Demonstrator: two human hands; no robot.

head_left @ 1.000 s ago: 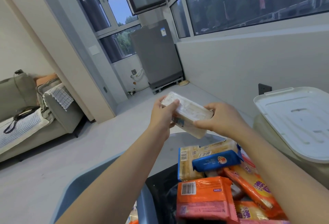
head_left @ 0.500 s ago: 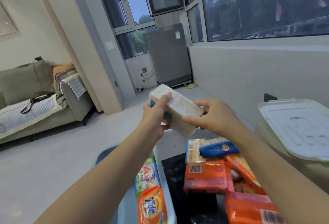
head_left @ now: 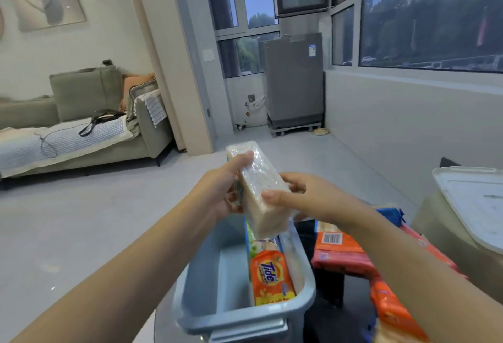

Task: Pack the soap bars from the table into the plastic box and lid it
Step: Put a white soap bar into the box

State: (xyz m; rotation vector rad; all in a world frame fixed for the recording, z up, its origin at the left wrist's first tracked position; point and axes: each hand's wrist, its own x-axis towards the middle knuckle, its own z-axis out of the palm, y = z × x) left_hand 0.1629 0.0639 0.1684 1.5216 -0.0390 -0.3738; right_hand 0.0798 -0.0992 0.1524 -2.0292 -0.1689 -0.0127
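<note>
Both hands hold one long pale soap bar [head_left: 260,192] in clear wrap, tilted with its near end dipping over the grey-blue plastic box [head_left: 234,315]. My left hand [head_left: 220,192] grips its far upper part; my right hand [head_left: 302,198] pinches its near side. Inside the box, along its right wall, lie an orange Tide soap bar [head_left: 270,277] and a green-and-white one [head_left: 261,244] behind it. More orange-wrapped soap bars [head_left: 340,250] and a blue pack [head_left: 389,213] lie on the dark table [head_left: 353,301] to the right. The white lid [head_left: 476,203] rests at the far right.
The lid lies on a beige container [head_left: 435,228] against the right wall. A sofa [head_left: 76,130] stands at the left across open floor, and a grey appliance [head_left: 294,83] stands by the windows.
The pale soap bar has swung from level to steeply tilted and moved down over the box. My view has dropped, bringing the box and the bars in it into sight.
</note>
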